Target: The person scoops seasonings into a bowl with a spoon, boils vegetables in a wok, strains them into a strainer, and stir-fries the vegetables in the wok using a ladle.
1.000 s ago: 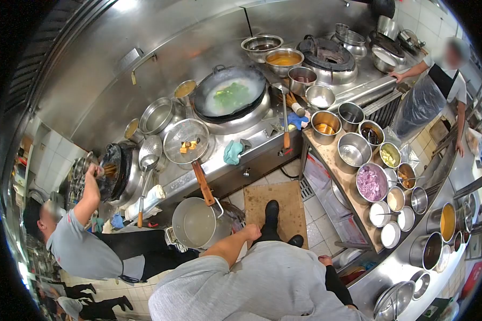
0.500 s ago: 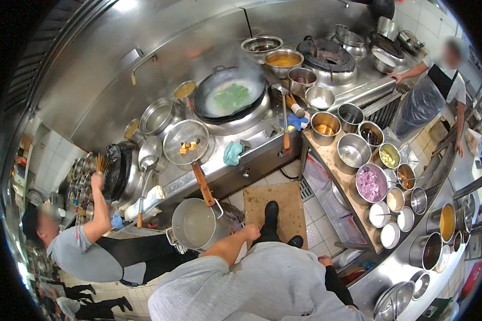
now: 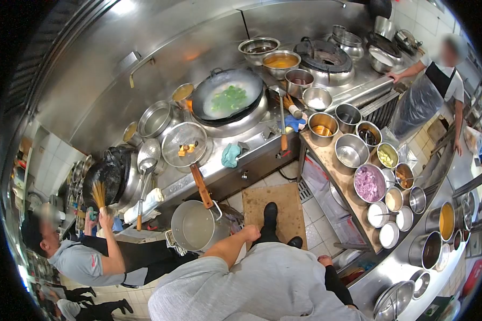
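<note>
My left hand [image 3: 248,233] is closed in front of my body, beside the large steel pot [image 3: 193,223]; whatever it holds, if anything, is hidden. Low at my right side, my right hand [image 3: 325,260] shows only in part, with curled fingers near the shelf under the side table. On the stove ahead, a wok [image 3: 199,103] holds pale liquid with green vegetables [image 3: 228,98]. A wire strainer [image 3: 171,144] carrying yellow and dark pieces lies left of it, its wooden handle [image 3: 201,186] reaching over the pot. A teal cloth [image 3: 231,155] lies at the stove edge.
At left a co-worker [image 3: 85,262] holds a bamboo brush [image 3: 99,195] by another wok. Another person [image 3: 423,101] stands at the far right. Bowls, including chopped purple onion [image 3: 369,183], crowd the side table [image 3: 326,166]. A ladle [image 3: 283,120] lies near the stove corner.
The co-worker at left has lowered the brush from the wok's far side towards their body, and both their hands now show. Steam over the vegetables has thinned. My hands have stayed in place.
</note>
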`<state>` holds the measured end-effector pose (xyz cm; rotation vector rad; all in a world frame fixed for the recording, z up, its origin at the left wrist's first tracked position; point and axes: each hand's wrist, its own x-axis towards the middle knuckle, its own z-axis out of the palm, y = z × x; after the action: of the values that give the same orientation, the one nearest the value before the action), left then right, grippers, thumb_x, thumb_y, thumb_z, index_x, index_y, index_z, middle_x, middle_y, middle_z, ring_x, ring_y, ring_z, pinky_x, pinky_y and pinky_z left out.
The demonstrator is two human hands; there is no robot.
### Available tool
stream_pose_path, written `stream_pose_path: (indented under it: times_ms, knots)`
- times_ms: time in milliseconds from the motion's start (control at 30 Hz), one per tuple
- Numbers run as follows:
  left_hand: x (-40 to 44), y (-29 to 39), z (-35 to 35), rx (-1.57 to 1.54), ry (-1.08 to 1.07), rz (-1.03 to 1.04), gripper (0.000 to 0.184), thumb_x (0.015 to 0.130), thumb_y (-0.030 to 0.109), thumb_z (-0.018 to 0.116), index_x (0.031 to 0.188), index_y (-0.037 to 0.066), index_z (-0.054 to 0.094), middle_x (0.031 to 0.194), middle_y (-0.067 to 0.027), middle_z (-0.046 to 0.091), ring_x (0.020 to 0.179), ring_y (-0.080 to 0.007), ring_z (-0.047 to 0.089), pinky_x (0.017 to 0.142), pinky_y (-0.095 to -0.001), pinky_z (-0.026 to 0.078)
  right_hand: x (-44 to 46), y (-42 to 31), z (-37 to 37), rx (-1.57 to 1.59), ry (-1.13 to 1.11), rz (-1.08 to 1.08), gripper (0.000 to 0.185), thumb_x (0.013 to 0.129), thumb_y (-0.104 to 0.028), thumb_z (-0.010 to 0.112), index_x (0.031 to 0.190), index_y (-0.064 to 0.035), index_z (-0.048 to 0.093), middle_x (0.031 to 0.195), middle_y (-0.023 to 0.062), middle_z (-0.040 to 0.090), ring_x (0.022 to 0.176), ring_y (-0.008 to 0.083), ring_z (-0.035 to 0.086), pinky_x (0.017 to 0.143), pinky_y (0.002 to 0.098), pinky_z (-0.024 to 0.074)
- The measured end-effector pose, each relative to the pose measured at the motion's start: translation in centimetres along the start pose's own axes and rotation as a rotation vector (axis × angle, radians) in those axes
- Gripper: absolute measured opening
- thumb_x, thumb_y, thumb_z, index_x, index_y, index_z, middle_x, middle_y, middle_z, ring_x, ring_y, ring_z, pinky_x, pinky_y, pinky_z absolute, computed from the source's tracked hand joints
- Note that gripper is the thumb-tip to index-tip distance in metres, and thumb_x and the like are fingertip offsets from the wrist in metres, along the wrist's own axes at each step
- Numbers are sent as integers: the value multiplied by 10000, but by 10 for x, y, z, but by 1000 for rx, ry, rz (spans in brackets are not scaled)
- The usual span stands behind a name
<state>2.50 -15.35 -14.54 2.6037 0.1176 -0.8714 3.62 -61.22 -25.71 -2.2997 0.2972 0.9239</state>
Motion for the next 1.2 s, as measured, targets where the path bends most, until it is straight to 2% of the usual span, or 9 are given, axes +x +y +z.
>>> stream_pose_path:
  times_ms: [167, 333, 467, 600, 767, 867, 967, 1067, 1200]
  knots:
    - [-1, 6, -3, 19, 27, 11, 306, 770, 297, 536, 815, 58, 722, 873, -224, 680, 866, -401, 660, 794, -492, 534, 1, -1, 0, -27, 11, 13, 272, 734, -286, 663, 931, -127, 763, 961, 130, 723, 937, 315, 686, 862, 386, 536]
    - [-5, 3, -1, 8, 41, 57, 293, 758, 285, 534, 777, 56, 716, 838, -226, 676, 837, -401, 663, 775, -488, 540, 14, 21, 12, -10, 24, -79, 266, 729, -303, 668, 903, -126, 766, 954, 141, 718, 937, 310, 686, 869, 393, 531]
    - [-6, 4, 2, 26, 30, 26, 299, 771, 288, 527, 804, 63, 721, 873, -219, 683, 864, -396, 666, 788, -480, 541, 17, 27, 12, -55, 11, -151, 281, 728, -295, 670, 905, -95, 758, 953, 150, 717, 938, 311, 685, 862, 398, 526]
    - [-13, 19, -11, 6, -9, -67, 310, 788, 289, 521, 851, 70, 731, 911, -216, 686, 913, -391, 663, 819, -469, 536, 8, 20, 3, 7, 4, -107, 281, 732, -260, 667, 917, -66, 750, 948, 162, 716, 938, 314, 683, 854, 396, 524]
    - [-12, 23, -16, -10, -21, -56, 324, 793, 290, 528, 872, 50, 731, 942, -226, 683, 951, -391, 654, 852, -461, 523, -2, 2, -6, 9, 25, -21, 245, 743, -223, 656, 911, -73, 753, 960, 163, 718, 951, 299, 682, 874, 377, 525]
    - [-11, 24, -18, -16, -30, -59, 323, 792, 288, 540, 869, 37, 728, 948, -232, 681, 954, -392, 654, 856, -461, 521, 11, 14, 3, 14, 22, 42, 201, 753, -241, 675, 887, -123, 767, 897, 112, 737, 887, 230, 706, 830, 345, 549]
    - [-11, 20, -12, -60, 0, -76, 316, 792, 285, 551, 864, 34, 729, 939, -238, 680, 946, -393, 655, 853, -464, 521, 9, 14, 5, 26, 40, 36, 208, 748, -237, 682, 896, -116, 764, 879, 101, 738, 866, 215, 707, 826, 338, 550]
    - [-15, 22, -13, -40, 7, -83, 311, 796, 284, 556, 857, 33, 730, 925, -240, 681, 936, -393, 656, 850, -466, 521, 16, 24, 10, 24, -25, 5, 267, 739, -261, 667, 947, -122, 759, 1007, 134, 721, 1002, 280, 678, 901, 378, 522]
    - [-24, 27, -21, -11, 3, -92, 318, 799, 289, 557, 849, 25, 726, 912, -234, 683, 922, -394, 658, 845, -465, 524, 14, 26, 10, -18, -16, 1, 249, 731, -270, 673, 922, -139, 766, 992, 134, 722, 996, 283, 679, 901, 382, 523]
